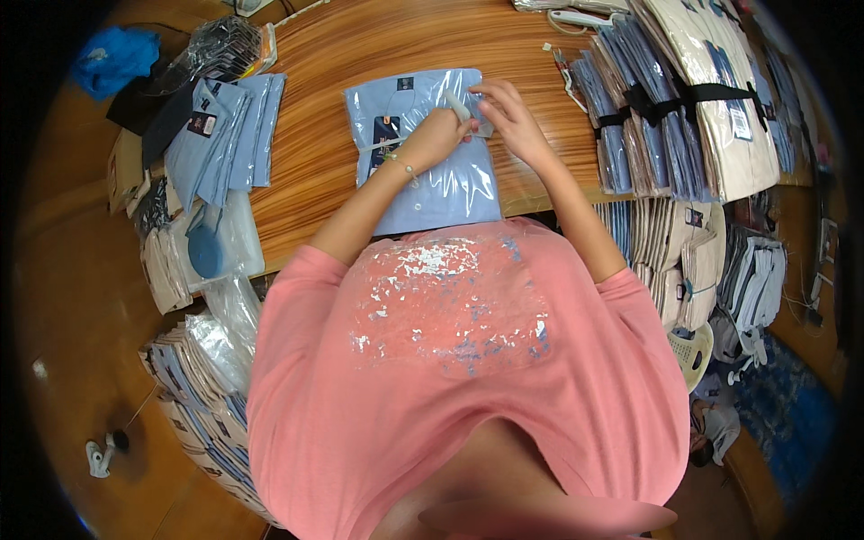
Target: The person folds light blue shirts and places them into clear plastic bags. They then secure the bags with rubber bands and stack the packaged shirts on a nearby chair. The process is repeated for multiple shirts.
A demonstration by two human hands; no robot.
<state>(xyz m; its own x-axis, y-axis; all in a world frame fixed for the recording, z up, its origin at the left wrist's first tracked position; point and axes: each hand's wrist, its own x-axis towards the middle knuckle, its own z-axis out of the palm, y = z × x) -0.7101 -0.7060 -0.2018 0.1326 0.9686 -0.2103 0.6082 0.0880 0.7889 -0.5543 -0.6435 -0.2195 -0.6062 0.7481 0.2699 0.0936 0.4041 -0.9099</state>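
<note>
A folded light-blue shirt [441, 193] in a clear, shiny plastic bag lies on the wooden table in front of me, with a dark tag [385, 135] on its front. My left hand [434, 140] rests over the upper right part of the package, its fingers closed on a pale, whitish strip [457, 104]. Whether that strip belongs to the bag is hard to make out. Beside it, at the package's right edge, is my right hand [511, 117], fingers bent and apart, close to the strip and the bag's edge. No object shows in it.
Bagged blue shirts [225, 135] lie at the table's left. Stacks of bagged shirts [648, 108], bound with black straps, stand along the right. A white-handled tool [580, 18] lies at the far right. Below table level, more folded shirts [202, 405] are piled at the left.
</note>
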